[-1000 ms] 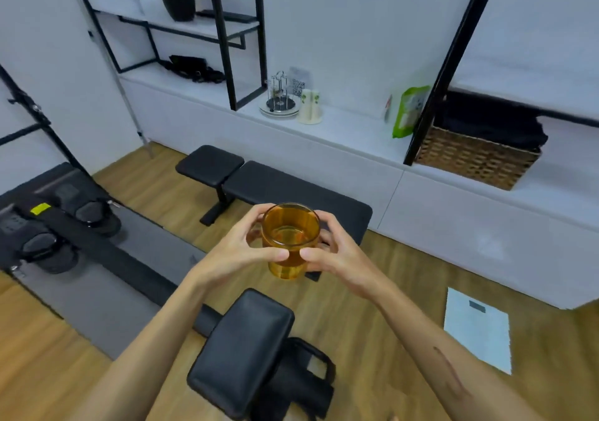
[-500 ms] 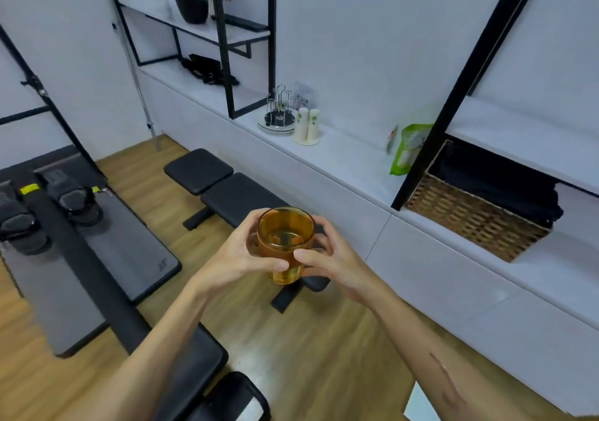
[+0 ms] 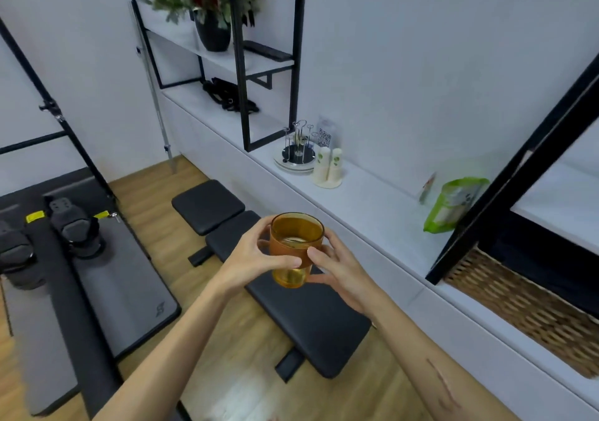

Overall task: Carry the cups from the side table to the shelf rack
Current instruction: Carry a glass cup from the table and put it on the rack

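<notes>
White shelving (image 3: 372, 203) runs along the wall beyond a black padded bench (image 3: 291, 307). We hold the amber cup (image 3: 295, 249) above that bench, left hand (image 3: 252, 258) and right hand (image 3: 337, 268) curled around it; it seems to hold liquid.

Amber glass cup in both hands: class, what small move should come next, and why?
Probably carry the amber glass cup forward and to the right, over the black bench, towards the wire cup rack on the white ledge. The left hand and right hand both grip it upright in mid-air, and the bench lies between the person and the ledge.
</notes>
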